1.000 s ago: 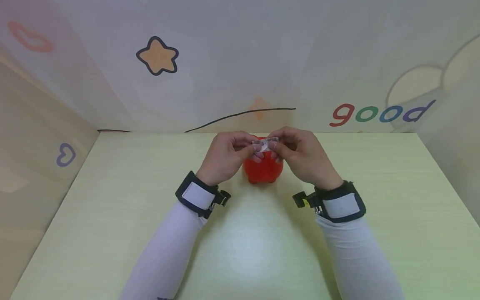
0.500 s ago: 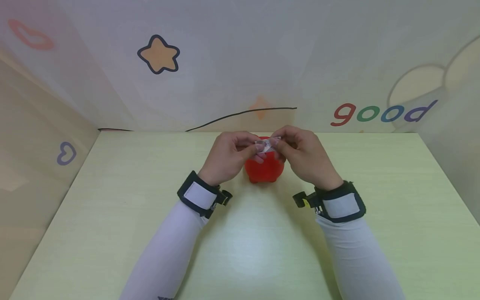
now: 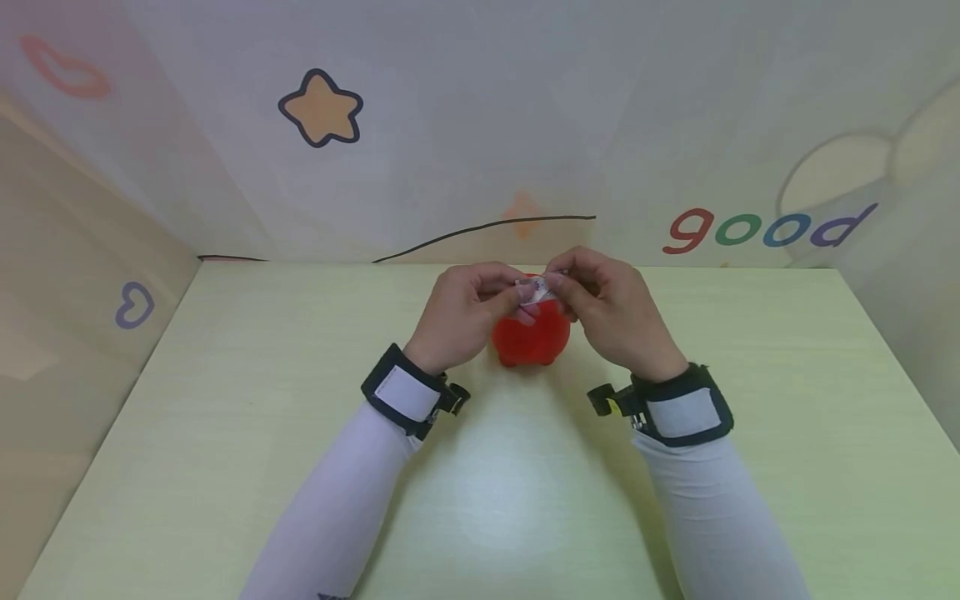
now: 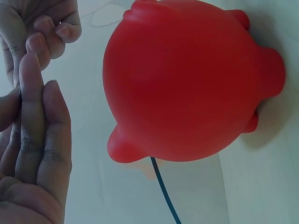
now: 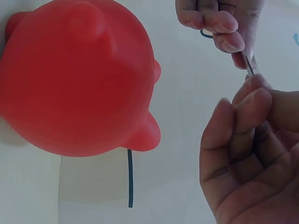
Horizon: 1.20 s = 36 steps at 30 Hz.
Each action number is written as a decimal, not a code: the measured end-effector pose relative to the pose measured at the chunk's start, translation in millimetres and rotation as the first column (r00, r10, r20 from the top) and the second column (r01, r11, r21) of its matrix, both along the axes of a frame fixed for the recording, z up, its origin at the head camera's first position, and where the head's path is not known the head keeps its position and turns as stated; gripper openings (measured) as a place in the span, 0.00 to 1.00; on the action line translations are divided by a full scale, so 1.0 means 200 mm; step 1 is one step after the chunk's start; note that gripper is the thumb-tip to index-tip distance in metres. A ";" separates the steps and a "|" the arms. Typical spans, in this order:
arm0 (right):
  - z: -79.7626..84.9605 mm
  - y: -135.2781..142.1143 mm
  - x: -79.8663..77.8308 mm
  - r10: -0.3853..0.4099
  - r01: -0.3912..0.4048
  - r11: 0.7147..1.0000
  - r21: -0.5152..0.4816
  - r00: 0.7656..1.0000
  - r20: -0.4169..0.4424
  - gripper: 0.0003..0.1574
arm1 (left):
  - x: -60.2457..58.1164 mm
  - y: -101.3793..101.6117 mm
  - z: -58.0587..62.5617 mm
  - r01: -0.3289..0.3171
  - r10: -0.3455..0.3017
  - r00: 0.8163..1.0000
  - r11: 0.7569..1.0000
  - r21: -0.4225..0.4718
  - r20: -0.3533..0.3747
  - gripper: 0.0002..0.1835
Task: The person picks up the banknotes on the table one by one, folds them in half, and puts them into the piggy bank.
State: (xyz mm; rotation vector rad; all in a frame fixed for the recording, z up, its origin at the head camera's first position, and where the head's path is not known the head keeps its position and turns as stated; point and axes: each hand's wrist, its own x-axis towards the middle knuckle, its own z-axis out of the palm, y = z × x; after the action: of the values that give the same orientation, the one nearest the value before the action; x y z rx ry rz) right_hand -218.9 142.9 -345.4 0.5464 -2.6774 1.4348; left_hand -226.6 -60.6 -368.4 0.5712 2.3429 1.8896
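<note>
Between both hands is a small folded slip of pale printed paper (image 3: 538, 290), raised above a round red piggy bank (image 3: 531, 335). My left hand (image 3: 463, 312) pinches the slip's left end between thumb and fingers. At the other end, my right hand (image 3: 611, 310) pinches it the same way. From the right wrist view only a thin edge of the paper slip (image 5: 249, 65) shows between the fingertips. Both hands stay apart from the piggy bank (image 4: 182, 84) in the left wrist view. It stands upright on its short feet; its top is partly hidden by the hands.
The piggy bank stands on a pale wooden table (image 3: 495, 500) near its back edge. Behind it rises a printed backdrop (image 3: 465, 108) with a star and the word "good". A side panel (image 3: 82, 250) borders the table on the left.
The left hand has shifted slightly right, closer to the right hand. The visible part of the slip between the thumbs has changed in tilt and shape. Both hands keep their pinch.
</note>
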 end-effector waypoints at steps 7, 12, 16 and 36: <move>-0.01 -0.01 -0.01 0.008 -0.008 1.000 -0.030 1.000 -0.020 0.16 | -0.01 0.00 0.00 -0.036 0.035 0.999 0.999 0.030 0.019 0.10; -0.01 -0.01 -0.01 -0.043 0.040 0.997 -0.061 0.998 -0.046 0.15 | -0.01 0.00 -0.02 -0.052 0.053 0.999 0.998 -0.040 0.008 0.14; 0.00 0.00 -0.01 -0.121 0.118 0.989 -0.088 0.992 -0.033 0.16 | -0.01 0.00 -0.02 -0.105 0.099 0.994 0.986 -0.130 -0.052 0.16; -0.01 0.03 -0.02 -0.172 0.176 0.980 -0.095 0.984 0.048 0.19 | -0.03 0.05 -0.09 -0.087 0.098 0.995 0.882 -0.464 0.000 0.42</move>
State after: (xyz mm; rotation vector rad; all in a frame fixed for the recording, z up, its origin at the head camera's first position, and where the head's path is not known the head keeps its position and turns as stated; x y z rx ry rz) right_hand -223.0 147.9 -347.7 0.2708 -2.5903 1.5332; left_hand -233.1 -51.2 -386.5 0.3861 2.7105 1.2686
